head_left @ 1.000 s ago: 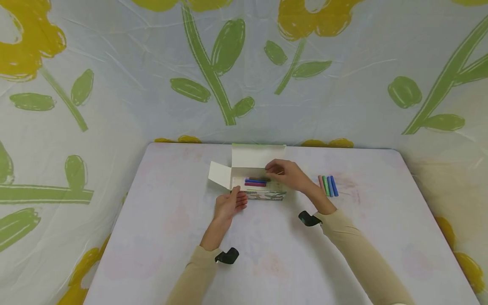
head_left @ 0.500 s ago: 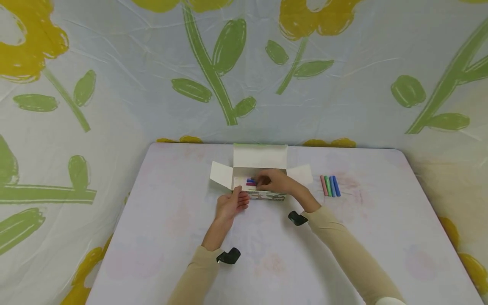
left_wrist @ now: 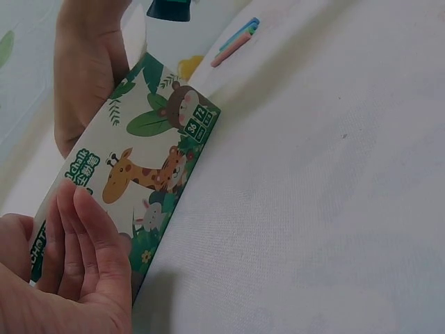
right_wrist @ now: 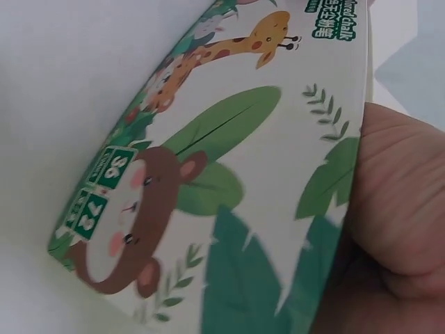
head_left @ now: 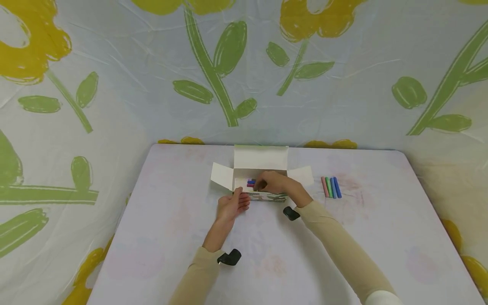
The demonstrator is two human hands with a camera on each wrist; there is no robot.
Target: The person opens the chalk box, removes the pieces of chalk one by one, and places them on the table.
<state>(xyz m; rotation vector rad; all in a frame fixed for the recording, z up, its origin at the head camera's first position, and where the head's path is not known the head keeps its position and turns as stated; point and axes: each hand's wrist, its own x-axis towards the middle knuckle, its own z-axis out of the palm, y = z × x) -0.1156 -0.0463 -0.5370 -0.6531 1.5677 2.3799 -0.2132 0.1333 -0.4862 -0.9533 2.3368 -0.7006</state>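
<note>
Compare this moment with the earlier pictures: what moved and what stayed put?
The right hand moved leftward and down into the open box, uncovering its right flap, and now lies over the chalks inside. The left hand stayed against the box front, and the four loose chalks stayed on the table.
</note>
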